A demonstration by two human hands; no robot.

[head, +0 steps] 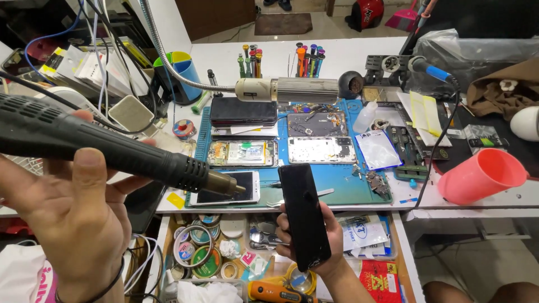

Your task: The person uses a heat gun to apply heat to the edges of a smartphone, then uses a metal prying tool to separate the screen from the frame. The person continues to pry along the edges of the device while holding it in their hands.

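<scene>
Now, right hand (328,247) grip clasping black phone (304,213), left hand (73,207) grip around hot-air gun (112,148).

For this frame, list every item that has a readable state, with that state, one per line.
Left hand: gripping the hot-air gun.
Hot-air gun: held level, nozzle pointing right.
Right hand: holding the black phone.
Black phone: upright, screen dark.
White phone: flat on the mat, screen dark.
Opened phones: backs off, insides exposed.
Drawer: pulled open.
Pink cup: lying on its side.
</scene>
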